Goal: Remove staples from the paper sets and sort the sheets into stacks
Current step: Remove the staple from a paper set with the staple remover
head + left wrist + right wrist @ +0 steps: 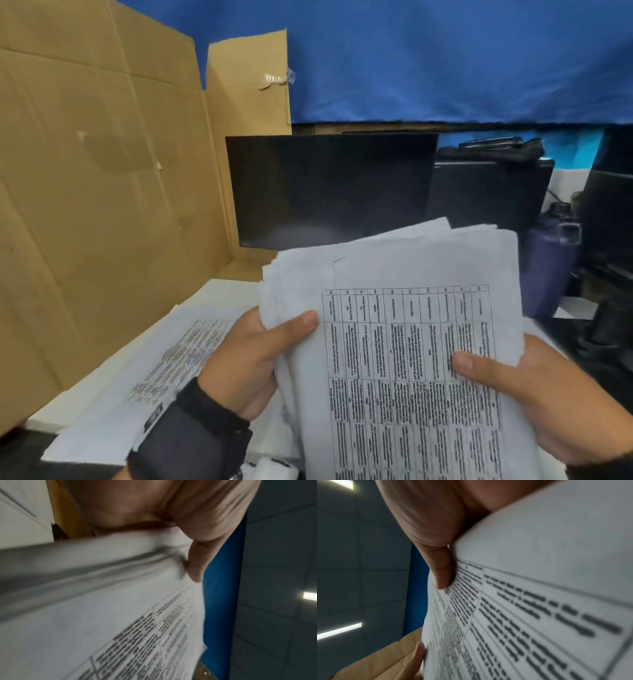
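I hold a thick bundle of white sheets up in front of me, its top page printed with a table. My left hand grips the bundle's left edge, thumb on top and fingers hidden behind. My right hand grips the right edge, thumb pressed on the printed table. The left wrist view shows the left thumb on the layered edges of the bundle. In the right wrist view the right thumb lies on the top page. No staple is visible.
A printed sheet lies flat on the white table at the lower left. Folded-out cardboard stands at left and behind. A dark monitor stands straight ahead. A purple bottle and dark equipment crowd the right.
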`<state>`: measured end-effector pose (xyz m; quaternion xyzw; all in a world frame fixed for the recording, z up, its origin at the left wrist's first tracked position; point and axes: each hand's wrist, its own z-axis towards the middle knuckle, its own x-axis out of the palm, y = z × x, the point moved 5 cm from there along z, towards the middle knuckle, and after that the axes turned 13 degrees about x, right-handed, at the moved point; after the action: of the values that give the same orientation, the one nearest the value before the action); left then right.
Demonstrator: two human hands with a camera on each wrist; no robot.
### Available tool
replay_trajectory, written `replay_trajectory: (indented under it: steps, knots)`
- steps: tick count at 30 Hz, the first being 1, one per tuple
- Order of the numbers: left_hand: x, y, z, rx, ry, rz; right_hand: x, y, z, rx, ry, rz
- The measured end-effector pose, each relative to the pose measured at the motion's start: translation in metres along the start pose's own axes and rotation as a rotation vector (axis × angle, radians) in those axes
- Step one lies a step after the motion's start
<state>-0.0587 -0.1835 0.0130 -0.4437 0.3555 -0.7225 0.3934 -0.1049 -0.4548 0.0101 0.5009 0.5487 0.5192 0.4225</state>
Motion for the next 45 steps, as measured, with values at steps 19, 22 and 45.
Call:
replay_trajectory:
  steps: [19,22,45]
  knots:
    - [-0.016,-0.006,0.001,0.011,-0.103,0.402,-0.012,-0.018,0.015,0.103,-0.156,-0.445]
    - [-0.021,-0.001,0.001,-0.019,-0.16,0.413,-0.031,-0.012,0.012,-0.008,-0.444,-0.331]
    - [0.039,0.031,-0.039,-0.33,0.038,0.06,0.052,0.0,-0.025,-0.385,-0.494,-0.49]
